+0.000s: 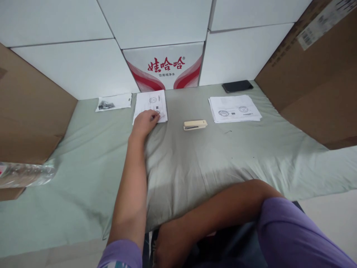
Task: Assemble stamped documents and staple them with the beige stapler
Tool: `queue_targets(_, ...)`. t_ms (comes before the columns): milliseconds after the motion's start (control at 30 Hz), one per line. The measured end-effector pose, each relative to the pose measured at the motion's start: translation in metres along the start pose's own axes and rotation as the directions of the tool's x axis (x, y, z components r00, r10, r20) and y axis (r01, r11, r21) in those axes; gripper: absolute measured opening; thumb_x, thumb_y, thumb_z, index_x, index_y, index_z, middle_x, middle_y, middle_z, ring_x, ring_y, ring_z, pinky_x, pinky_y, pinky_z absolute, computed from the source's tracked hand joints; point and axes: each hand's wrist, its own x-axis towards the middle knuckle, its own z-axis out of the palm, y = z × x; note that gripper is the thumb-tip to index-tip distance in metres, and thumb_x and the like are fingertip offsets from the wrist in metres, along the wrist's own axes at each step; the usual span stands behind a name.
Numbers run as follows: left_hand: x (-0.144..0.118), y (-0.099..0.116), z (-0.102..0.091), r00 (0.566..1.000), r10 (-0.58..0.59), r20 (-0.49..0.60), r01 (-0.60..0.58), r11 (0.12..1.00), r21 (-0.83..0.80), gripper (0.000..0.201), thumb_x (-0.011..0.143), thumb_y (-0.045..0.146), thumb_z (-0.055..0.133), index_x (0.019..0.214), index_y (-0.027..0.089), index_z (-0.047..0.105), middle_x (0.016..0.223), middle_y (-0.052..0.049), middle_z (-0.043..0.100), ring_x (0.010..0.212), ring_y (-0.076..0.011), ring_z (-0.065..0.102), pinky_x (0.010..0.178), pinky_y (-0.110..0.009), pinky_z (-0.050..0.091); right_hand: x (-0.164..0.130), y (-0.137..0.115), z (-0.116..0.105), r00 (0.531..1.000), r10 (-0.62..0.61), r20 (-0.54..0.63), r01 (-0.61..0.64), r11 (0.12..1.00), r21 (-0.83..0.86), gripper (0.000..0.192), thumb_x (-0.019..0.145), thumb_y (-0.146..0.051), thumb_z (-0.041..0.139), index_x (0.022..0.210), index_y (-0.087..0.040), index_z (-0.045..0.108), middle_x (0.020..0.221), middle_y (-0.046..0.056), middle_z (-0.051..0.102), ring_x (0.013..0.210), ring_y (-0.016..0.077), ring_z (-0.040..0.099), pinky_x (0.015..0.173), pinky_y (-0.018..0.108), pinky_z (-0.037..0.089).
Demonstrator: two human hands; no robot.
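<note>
My left hand (145,122) rests on the near edge of the left stack of printed papers (146,99), its fingers pinched together at a sheet's near right corner. The stack bears round stamps and a small square code. A cream stapler (195,124) lies on the cloth to the right of that hand, apart from it. Further right is a second stack of stamped papers (234,108). My right hand (173,240) hangs low at the table's front edge over my lap, with its fingers hidden.
A black phone (237,86) lies behind the right stack. A white packet (114,102) with dark contents lies at the left. White boxes (164,67) wall the back, and cardboard boxes (315,78) flank the sides. A clear plastic bottle (28,175) lies at the left.
</note>
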Motion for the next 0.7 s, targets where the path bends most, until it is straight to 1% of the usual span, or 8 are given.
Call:
queue_targets(133, 0.0, 0.011, -0.011, 0.967, -0.105, -0.232, 0.112, 0.993, 0.021, 0.019, 0.099, 0.032, 0.05, 0.103, 0.022, 0.066, 0.093, -0.01, 0.072, 0.091, -0.0257, 0.065, 0.083, -0.036, 0.045, 0.001, 0.001, -0.002, 0.999, 0.025, 0.025, -0.026, 0.999, 0.023, 0.041, 0.092, -0.024, 0.047, 0.061, -0.04, 0.068, 0.074, -0.014, 0.076, 0.066, 0.0094, 0.074, 0.042, 0.019, 0.038)
queue_targets(267, -0.001, 0.025, -0.038, 0.859, -0.057, -0.508, 0.075, 0.997, 0.015, 0.021, 0.105, 0.029, 0.044, 0.112, 0.019, 0.06, 0.096, -0.006, 0.071, 0.088, -0.0198, 0.065, 0.082, -0.033, 0.045, 0.0, 0.0, 0.002, 1.0, -0.003, -0.023, 0.003, 1.0, 0.023, 0.04, 0.092, -0.023, 0.046, 0.067, -0.039, 0.071, 0.08, -0.013, 0.077, 0.074, 0.0105, 0.076, 0.055, 0.021, 0.05)
queue_targets(400, -0.01, 0.048, -0.066, 0.793, 0.042, -0.607, -0.046, 0.999, 0.009, 0.022, 0.104, 0.021, 0.046, 0.122, 0.015, 0.056, 0.1, -0.004, 0.072, 0.09, -0.013, 0.064, 0.083, -0.027, 0.047, -0.006, 0.001, -0.005, 0.978, 0.113, -0.178, -0.098, 0.991, 0.091, 0.032, 0.096, -0.025, 0.041, 0.089, -0.031, 0.072, 0.098, -0.004, 0.078, 0.083, 0.0126, 0.074, 0.061, 0.025, 0.05)
queue_targets(467, -0.018, 0.067, -0.077, 0.793, 0.084, -0.603, -0.093, 0.996, 0.015, 0.024, 0.102, 0.02, 0.05, 0.124, 0.014, 0.057, 0.101, -0.003, 0.073, 0.09, -0.0118, 0.065, 0.083, -0.026, 0.048, -0.012, 0.004, -0.018, 0.913, 0.262, -0.312, -0.196, 0.954, 0.225, 0.026, 0.097, -0.031, 0.045, 0.094, -0.023, 0.069, 0.096, 0.002, 0.076, 0.085, 0.0138, 0.071, 0.066, 0.025, 0.049)
queue_targets(533, -0.029, 0.091, -0.082, 0.796, 0.125, -0.592, -0.148, 0.989, 0.011, 0.025, 0.102, 0.022, 0.051, 0.125, 0.015, 0.058, 0.104, -0.003, 0.074, 0.092, -0.012, 0.067, 0.084, -0.026, 0.049, -0.025, 0.009, -0.037, 0.788, 0.438, -0.432, -0.246, 0.868, 0.431, 0.019, 0.094, -0.033, 0.053, 0.088, -0.019, 0.064, 0.086, 0.002, 0.072, 0.081, 0.013, 0.066, 0.071, 0.024, 0.047)
queue_targets(600, -0.042, 0.116, -0.081, 0.809, 0.168, -0.563, -0.208, 0.978, -0.006, 0.027, 0.103, 0.027, 0.05, 0.126, 0.017, 0.06, 0.109, -0.004, 0.074, 0.098, -0.0141, 0.069, 0.086, -0.028, 0.05, -0.047, 0.014, -0.06, 0.587, 0.627, -0.512, -0.18, 0.718, 0.673, 0.014, 0.089, -0.032, 0.058, 0.083, -0.019, 0.06, 0.076, 0.0, 0.063, 0.072, 0.0108, 0.058, 0.07, 0.023, 0.045)
queue_targets(633, -0.05, 0.127, -0.078, 0.819, 0.19, -0.541, -0.232, 0.973, -0.009, 0.027, 0.103, 0.029, 0.05, 0.125, 0.018, 0.061, 0.109, -0.004, 0.074, 0.101, -0.0157, 0.07, 0.089, -0.029, 0.05, -0.062, 0.015, -0.072, 0.441, 0.736, -0.513, -0.103, 0.61, 0.786, 0.016, 0.088, -0.033, 0.058, 0.082, -0.019, 0.058, 0.073, -0.001, 0.06, 0.068, 0.0105, 0.055, 0.067, 0.023, 0.044)
queue_targets(700, -0.067, 0.142, -0.065, 0.866, 0.196, -0.461, -0.252, 0.966, -0.062, 0.026, 0.101, 0.034, 0.055, 0.12, 0.022, 0.067, 0.106, -0.005, 0.074, 0.104, -0.0201, 0.07, 0.092, -0.032, 0.05, -0.099, 0.018, -0.093, 0.076, 0.914, -0.399, 0.109, 0.39, 0.914, 0.024, 0.088, -0.042, 0.055, 0.082, -0.019, 0.057, 0.072, 0.0, 0.057, 0.062, 0.0111, 0.051, 0.057, 0.023, 0.04)
